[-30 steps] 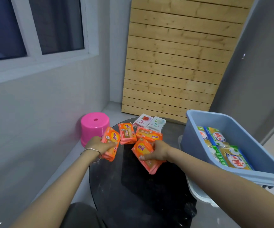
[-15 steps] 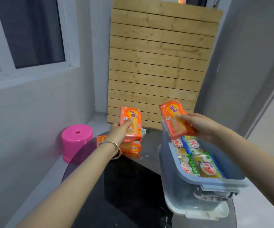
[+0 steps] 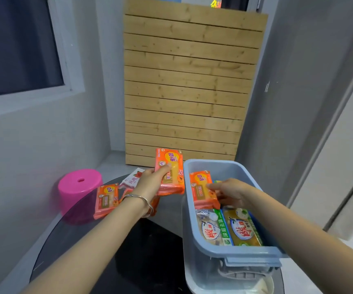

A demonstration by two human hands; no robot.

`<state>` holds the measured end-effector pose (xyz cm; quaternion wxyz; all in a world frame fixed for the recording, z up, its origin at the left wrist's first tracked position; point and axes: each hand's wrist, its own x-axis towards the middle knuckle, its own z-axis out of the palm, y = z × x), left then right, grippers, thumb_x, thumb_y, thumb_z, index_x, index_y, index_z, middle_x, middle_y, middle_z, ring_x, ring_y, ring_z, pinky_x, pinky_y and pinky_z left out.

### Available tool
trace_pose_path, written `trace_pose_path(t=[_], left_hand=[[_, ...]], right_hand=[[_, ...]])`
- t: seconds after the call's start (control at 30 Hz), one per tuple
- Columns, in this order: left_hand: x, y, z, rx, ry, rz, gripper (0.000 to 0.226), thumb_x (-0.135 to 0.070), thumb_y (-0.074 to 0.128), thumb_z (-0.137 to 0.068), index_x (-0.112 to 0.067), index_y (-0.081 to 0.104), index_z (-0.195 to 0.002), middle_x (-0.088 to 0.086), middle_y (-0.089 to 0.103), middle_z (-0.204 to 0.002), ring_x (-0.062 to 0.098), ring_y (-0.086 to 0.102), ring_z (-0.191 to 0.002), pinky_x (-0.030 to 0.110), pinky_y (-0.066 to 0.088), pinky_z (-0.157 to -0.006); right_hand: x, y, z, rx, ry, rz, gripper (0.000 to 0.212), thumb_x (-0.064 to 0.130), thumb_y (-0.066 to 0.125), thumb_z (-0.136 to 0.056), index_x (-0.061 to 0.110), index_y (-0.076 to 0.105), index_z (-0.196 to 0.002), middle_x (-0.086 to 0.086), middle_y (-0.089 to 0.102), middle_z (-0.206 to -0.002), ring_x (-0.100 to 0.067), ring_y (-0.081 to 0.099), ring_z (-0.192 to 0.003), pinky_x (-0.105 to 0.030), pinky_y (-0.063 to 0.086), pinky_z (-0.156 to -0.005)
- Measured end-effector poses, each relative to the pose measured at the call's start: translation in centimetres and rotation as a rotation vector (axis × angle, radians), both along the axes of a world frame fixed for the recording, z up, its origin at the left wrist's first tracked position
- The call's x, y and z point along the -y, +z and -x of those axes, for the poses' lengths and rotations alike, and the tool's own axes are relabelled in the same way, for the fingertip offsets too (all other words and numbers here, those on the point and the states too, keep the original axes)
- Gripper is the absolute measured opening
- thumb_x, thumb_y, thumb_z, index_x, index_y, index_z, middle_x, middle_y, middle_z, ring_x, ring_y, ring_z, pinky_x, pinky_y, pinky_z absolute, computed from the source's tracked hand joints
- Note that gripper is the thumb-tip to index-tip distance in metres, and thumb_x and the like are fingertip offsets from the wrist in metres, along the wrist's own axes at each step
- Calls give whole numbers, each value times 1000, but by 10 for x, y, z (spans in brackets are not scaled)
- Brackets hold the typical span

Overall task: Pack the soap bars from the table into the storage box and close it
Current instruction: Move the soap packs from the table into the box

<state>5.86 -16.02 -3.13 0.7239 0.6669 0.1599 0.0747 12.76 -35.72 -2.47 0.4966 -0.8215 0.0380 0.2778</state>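
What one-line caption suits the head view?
Right hand lowers an orange soap pack into the blue storage box; left hand holds another.

Glossy-wrapped soap bars [image 3: 169,169] (plastic box [image 3: 254,252])

We see two bare forearms reaching in from the bottom edge, with no sleeve showing on either one. Our left hand [image 3: 150,183] has a thin silver bangle [image 3: 138,199] round its wrist, a plain smooth band sitting loosely. Our right hand [image 3: 232,193] wears no ring, watch or band that we can make out.
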Motion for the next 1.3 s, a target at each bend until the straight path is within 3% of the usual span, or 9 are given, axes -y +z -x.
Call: trace_pose_path(t=[0.23,0.37,0.47,0.57,0.7,0.9,1.0,1.1,1.3], left_hand=[[25,10,-12,49,-52,94,22,-35,55,-89,-16,65,-88,6,69,-81,20,66,-72,34,53,-77],[40,18,-16,63,-114,60,25,-34,54,-90,-12,65,-90,10,68,-83,20,66,-70,35,55,-77],[55,22,-18,63,-194,24,22,-30,54,-90,-10,65,-89,8,67,-79,9,65,-53,18,54,-51],[71,25,-18,40,-270,26,22,-30,55,-90,-10,64,-87,9,68,-81,11,67,-57,19,54,-55],[85,27,-19,-1,-283,-27,37,-36,55,-89,-4,64,-105,18,69,-100,29,66,-84,37,54,-82],[89,19,-21,82,-282,-330,38,-49,49,-88,-13,59,-85,-4,65,-64,12,59,-61,24,47,-64],[84,11,-24,154,-191,-550,48,-48,46,-90,-14,52,-123,2,65,-113,16,60,-103,31,47,-92],[75,-2,-24,110,-118,-702,65,-35,55,-88,-19,26,-143,6,37,-145,27,35,-135,44,34,-110],[71,-9,-26,33,-148,-598,56,-11,56,-86,-16,31,-136,13,48,-129,27,56,-112,46,52,-91]], right_hand=[[9,2,-1,448,-5,23,33,35,62,-88,10,61,-109,-1,64,-102,-16,59,-97,-26,47,-73],[18,22,10,667,192,-136,89,61,72,-62,36,33,-137,13,38,-133,-8,41,-122,-32,45,-95],[25,34,14,841,495,53,112,60,77,-56,43,12,-145,23,16,-145,0,21,-134,-32,37,-107],[29,38,10,939,608,299,123,51,82,-59,38,0,-149,12,1,-158,-13,7,-147,-46,26,-117],[39,41,3,949,599,347,121,56,81,-55,44,2,-146,9,20,-151,-18,21,-140,-48,29,-114],[50,36,-4,994,577,276,111,58,79,-53,43,15,-142,8,33,-139,-13,38,-127,-41,44,-104],[57,33,-15,971,550,249,108,56,81,-54,40,20,-141,8,40,-135,-12,44,-122,-41,48,-100],[68,28,-31,963,591,483,105,61,78,-55,42,19,-139,8,42,-135,-15,42,-123,-44,42,-105],[68,16,-50,951,677,749,104,68,72,-56,39,20,-141,7,39,-146,-19,31,-137,-46,13,-118]])
